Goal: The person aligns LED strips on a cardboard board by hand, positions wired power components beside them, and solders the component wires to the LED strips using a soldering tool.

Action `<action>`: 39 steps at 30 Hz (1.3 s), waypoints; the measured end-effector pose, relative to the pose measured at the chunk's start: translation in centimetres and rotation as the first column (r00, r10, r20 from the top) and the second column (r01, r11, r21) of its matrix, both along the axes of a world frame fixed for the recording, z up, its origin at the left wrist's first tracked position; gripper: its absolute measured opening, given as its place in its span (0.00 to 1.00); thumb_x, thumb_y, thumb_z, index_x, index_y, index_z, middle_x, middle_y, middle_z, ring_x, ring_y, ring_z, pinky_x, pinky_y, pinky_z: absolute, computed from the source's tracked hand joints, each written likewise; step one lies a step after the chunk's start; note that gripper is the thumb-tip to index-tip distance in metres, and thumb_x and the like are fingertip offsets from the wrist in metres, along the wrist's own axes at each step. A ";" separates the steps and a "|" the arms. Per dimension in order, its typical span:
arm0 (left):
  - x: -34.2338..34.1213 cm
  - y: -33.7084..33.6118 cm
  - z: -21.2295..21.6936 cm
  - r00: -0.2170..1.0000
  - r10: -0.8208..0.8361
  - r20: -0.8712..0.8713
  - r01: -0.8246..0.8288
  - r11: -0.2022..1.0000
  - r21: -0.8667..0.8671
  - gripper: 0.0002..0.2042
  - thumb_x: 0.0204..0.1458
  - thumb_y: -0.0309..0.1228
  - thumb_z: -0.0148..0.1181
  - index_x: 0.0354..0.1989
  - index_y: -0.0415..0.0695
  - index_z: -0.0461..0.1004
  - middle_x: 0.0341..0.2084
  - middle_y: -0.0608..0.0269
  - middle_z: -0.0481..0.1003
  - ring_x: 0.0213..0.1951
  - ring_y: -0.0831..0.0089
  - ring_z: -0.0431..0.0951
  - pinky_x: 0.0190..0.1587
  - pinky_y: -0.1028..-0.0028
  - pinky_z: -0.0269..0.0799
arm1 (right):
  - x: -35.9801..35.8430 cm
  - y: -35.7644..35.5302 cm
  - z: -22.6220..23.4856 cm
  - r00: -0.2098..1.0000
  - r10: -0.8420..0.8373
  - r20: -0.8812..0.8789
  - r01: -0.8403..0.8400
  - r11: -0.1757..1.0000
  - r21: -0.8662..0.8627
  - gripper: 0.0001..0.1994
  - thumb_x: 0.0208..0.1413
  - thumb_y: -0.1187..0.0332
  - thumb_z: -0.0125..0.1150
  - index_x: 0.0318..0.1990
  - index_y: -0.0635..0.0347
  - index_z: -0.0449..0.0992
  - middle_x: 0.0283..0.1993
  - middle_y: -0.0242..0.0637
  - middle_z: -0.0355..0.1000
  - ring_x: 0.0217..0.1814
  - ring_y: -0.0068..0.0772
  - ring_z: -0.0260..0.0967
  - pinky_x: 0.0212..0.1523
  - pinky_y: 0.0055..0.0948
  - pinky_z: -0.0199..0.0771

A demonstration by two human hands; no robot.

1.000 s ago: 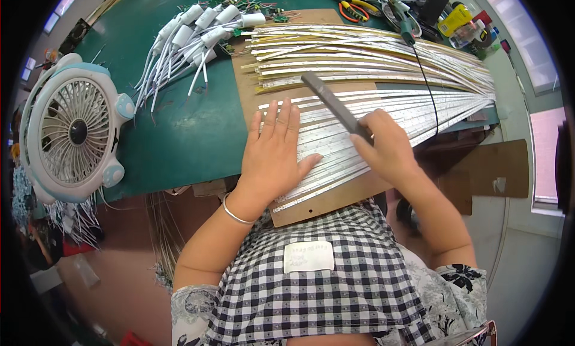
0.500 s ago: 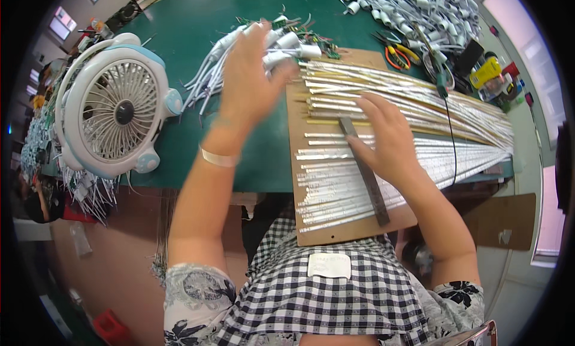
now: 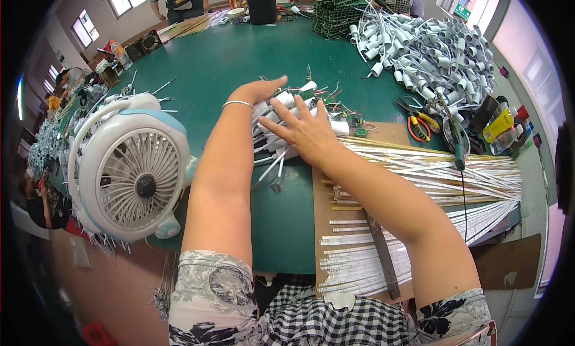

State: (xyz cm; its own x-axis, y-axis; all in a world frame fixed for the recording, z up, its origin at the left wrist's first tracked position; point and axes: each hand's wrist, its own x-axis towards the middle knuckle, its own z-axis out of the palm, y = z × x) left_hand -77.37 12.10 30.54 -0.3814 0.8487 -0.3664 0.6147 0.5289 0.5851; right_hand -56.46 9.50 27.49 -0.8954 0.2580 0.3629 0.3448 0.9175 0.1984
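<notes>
On green table point(image 3: 239, 52) | both hands' fingers spread, resting on white connectors point(image 3: 281, 124)

Table point(image 3: 239, 58) dark green; fan point(image 3: 129, 169) at left white with pale blue trim; connectors point(image 3: 281, 121) under both hands white, thin wires white; board point(image 3: 326, 226) at near right brown, strips point(image 3: 431, 178) white and yellowish; pliers point(image 3: 419, 121) orange-handled; bottle point(image 3: 498, 126) yellow; sleeves grey floral; apron black-white check

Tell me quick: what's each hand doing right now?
Left hand: open, cupped over the far side of the pile of white plastic wired connectors.
Right hand: open, fingers spread flat on the pile.
</notes>
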 end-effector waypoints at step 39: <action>10.7 1.5 -0.2 0.836 -0.369 -0.406 0.505 0.808 0.304 0.24 0.52 0.36 0.59 0.59 0.45 0.68 0.55 0.52 0.71 0.51 0.57 0.75 0.51 0.65 0.71 | 21.4 -8.3 5.6 0.991 0.112 0.067 -0.087 0.951 -0.296 0.33 0.46 0.63 0.64 0.64 0.42 0.64 0.71 0.35 0.53 0.71 0.46 0.50 0.69 0.54 0.46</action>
State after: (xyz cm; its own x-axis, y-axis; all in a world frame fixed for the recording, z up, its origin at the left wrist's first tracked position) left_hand -66.67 13.58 30.39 0.0303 0.9948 0.0973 0.9070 -0.0683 0.4155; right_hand -35.03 1.20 33.05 -0.9454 0.2496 0.2094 0.2425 0.9683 -0.0591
